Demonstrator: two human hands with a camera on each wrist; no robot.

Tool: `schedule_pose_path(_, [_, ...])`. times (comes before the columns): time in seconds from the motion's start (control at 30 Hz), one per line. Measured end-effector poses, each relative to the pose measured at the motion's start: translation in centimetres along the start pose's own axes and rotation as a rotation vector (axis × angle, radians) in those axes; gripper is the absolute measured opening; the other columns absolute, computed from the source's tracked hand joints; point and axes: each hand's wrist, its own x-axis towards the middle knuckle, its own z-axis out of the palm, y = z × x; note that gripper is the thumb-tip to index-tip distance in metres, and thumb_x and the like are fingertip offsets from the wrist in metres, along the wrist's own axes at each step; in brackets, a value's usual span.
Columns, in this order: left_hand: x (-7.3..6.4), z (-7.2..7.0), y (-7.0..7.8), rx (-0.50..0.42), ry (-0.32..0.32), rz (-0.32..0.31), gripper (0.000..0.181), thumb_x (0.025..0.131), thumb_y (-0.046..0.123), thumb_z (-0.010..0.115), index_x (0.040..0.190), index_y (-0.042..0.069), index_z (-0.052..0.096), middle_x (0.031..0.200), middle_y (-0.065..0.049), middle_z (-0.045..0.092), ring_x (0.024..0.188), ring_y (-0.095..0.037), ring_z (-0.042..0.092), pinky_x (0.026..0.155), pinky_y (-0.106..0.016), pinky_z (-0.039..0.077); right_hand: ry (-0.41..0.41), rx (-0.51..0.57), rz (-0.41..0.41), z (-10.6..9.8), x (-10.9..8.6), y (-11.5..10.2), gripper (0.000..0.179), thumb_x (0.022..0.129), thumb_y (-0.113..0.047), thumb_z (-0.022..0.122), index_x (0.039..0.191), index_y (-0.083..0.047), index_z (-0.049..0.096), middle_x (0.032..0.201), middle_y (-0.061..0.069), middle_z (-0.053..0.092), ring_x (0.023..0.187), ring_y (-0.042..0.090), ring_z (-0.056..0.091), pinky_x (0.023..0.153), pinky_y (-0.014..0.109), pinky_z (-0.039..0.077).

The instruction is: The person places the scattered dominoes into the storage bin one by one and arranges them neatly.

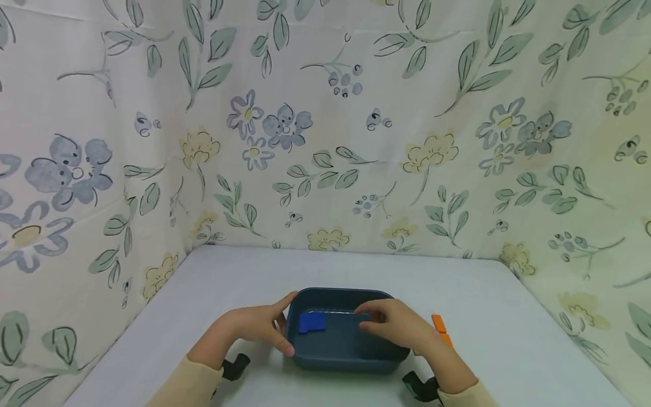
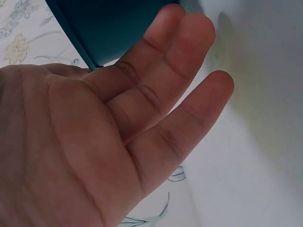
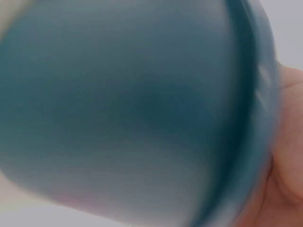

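Note:
A dark blue-grey rectangular tray (image 1: 351, 364) stands on the white table, with flat blue pieces (image 1: 312, 322) lying inside it toward the left. My left hand (image 1: 259, 327) spans the tray's left end, thumb by the front corner and index finger at the back corner. Its other fingers (image 2: 161, 94) extend beside the tray wall in the left wrist view. Over the tray's right part hangs my right hand (image 1: 399, 323), fingers bent, with a gap between thumb and index finger and nothing visible in it. In the right wrist view the blurred tray hides most of that hand.
Two orange pieces (image 1: 439, 323) lie on the table (image 1: 244, 271) just right of the tray, partly behind the right forearm. Black wrist devices (image 1: 422, 387) show under both wrists. Floral cloth (image 1: 325, 186) hangs behind the table and along its sides.

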Motion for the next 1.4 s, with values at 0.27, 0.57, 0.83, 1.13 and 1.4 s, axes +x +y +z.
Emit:
schedule_pose_path(0.27, [0.1,0.1,-0.2,-0.027,-0.024,-0.006,0.123,0.079,0.031,0.088,0.163,0.019,-0.001,0.102,-0.006,0.059,0.095,-0.021,0.06,0.085,-0.048,0.046,0.04,0.137,0.06,-4.1,-1.5,3.3,0.033,0.095,-0.028,0.072,0.123,-0.01,0.071,0.083,0.002,0.059,0.066,0.015,0.05,0.058,0.028,0.043])
schedule_pose_path(0.57, [0.4,-0.1,0.1,-0.013,-0.018,-0.006,0.123,0.079,0.033,0.088,0.163,0.02,-0.002,0.103,-0.005,0.058,0.097,-0.021,0.061,0.085,-0.048,0.046,0.079,0.124,0.331,-7.4,-3.9,8.8,0.034,0.09,-0.017,0.074,0.123,-0.007,0.071,0.081,0.007,0.055,0.079,0.024,0.05,0.066,0.038,0.038])
schedule_pose_path(0.83, [0.6,-0.1,-0.3,-0.036,-0.026,-0.003,0.124,0.079,0.032,0.088,0.162,0.02,-0.003,0.104,-0.006,0.058,0.097,-0.021,0.061,0.086,-0.048,0.046,0.091,0.109,0.482,-7.7,-5.6,11.4,0.031,0.084,-0.012,0.079,0.114,-0.008,0.073,0.085,0.009,0.049,0.079,0.025,0.046,0.063,0.037,0.037])
schedule_pose_path(1.13, [0.6,-0.1,-0.3,-0.045,-0.016,-0.002,0.125,0.078,0.032,0.089,0.162,0.02,-0.003,0.104,-0.007,0.058,0.094,-0.022,0.06,0.084,-0.049,0.046,0.093,0.072,0.556,-7.9,-5.9,12.3,0.033,0.083,-0.007,0.074,0.116,-0.007,0.07,0.089,0.011,0.052,0.079,0.026,0.047,0.064,0.036,0.038])
schedule_pose_path(1.4, [0.6,-0.1,-0.4,-0.055,-0.031,0.005,0.124,0.079,0.031,0.088,0.162,0.02,-0.002,0.105,-0.008,0.058,0.095,-0.023,0.06,0.084,-0.049,0.046,0.104,0.067,0.566,-7.7,-6.1,12.9,0.037,0.083,-0.013,0.079,0.118,-0.006,0.069,0.089,0.011,0.052,0.08,0.025,0.048,0.066,0.036,0.038])
